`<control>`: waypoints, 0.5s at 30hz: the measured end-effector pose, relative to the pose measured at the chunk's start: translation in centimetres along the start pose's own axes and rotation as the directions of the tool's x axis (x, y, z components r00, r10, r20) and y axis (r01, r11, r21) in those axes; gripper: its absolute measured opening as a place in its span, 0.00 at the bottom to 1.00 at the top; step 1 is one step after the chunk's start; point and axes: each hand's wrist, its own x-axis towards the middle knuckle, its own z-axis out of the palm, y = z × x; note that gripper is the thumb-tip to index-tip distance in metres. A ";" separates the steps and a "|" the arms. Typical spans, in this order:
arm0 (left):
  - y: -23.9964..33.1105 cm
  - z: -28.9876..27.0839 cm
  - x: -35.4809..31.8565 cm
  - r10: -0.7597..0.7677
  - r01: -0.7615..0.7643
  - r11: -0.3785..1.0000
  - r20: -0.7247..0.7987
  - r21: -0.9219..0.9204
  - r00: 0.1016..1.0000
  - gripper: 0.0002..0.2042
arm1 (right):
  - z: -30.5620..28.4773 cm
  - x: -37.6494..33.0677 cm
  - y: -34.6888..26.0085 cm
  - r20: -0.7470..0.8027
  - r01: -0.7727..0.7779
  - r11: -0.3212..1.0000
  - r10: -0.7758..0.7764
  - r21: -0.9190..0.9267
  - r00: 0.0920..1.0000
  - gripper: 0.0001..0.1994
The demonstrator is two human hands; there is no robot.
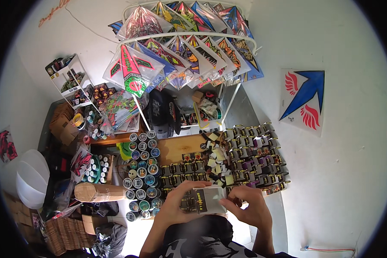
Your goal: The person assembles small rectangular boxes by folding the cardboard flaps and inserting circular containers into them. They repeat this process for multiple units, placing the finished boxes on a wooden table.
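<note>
My left hand is wrapped around a small flat cardboard package, grey and black with yellow lettering and a pale area at its right side. My right hand is at the package's right edge, with thumb and forefinger bent together; whether a small piece lies between them cannot be made out. Just beyond my hands, a loose pile of small white, cream and black blocks covers part of a wooden board. Rows of black and gold folded packages stand left of that pile, and more grey and gold packages fill its right.
Round spools stand in columns at the left. A taped cardboard bundle lies beside them. Kites in clear sleeves hang from a white rack at the back. Another blue kite is on the right wall.
</note>
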 end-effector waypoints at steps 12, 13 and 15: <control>-2.9 1.3 -0.1 0.096 -0.084 0.981 0.062 -0.175 0.993 0.39 | 1.4 -0.3 1.2 -0.012 0.061 0.998 -0.062 -0.032 0.998 0.14; -3.0 1.3 0.0 0.123 -0.107 0.979 0.086 -0.176 0.989 0.43 | 1.4 -0.4 1.2 -0.012 0.075 0.996 -0.075 -0.050 0.997 0.14; -1.3 1.2 0.2 0.070 -0.066 0.997 0.125 -0.035 0.990 0.44 | 1.1 -0.6 1.3 -0.018 0.106 0.990 -0.108 -0.090 0.994 0.14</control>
